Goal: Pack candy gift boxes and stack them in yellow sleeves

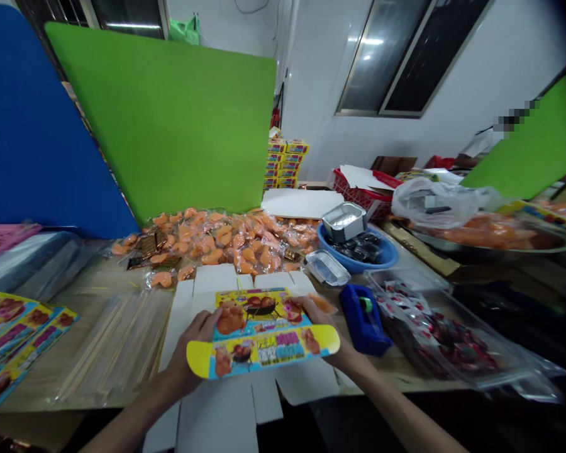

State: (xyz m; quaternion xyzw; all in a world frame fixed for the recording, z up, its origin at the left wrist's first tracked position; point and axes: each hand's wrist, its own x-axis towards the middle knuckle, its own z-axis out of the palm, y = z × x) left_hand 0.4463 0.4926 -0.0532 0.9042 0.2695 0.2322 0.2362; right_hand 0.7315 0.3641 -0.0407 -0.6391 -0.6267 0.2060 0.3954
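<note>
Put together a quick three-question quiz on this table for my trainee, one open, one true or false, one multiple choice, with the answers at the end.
1. What are the left hand and the right hand holding?
2. True or false: the blue tape dispenser is nearer the right hand than the left.
3. What lies in the blue basin?
A) wooden sticks
B) black packets
C) yellow boxes

Key:
1. Printed cardboard, gripped between them.
2. True.
3. B.

Remote log: I read the carton [273, 353] as smooth printed card; foil trays [344, 218], shiny metal; basin [390, 262], smooth plastic; tape dispenser [358, 324], plastic; green panel [170, 119], smooth, matt; bench [101, 277], wood-look.
</note>
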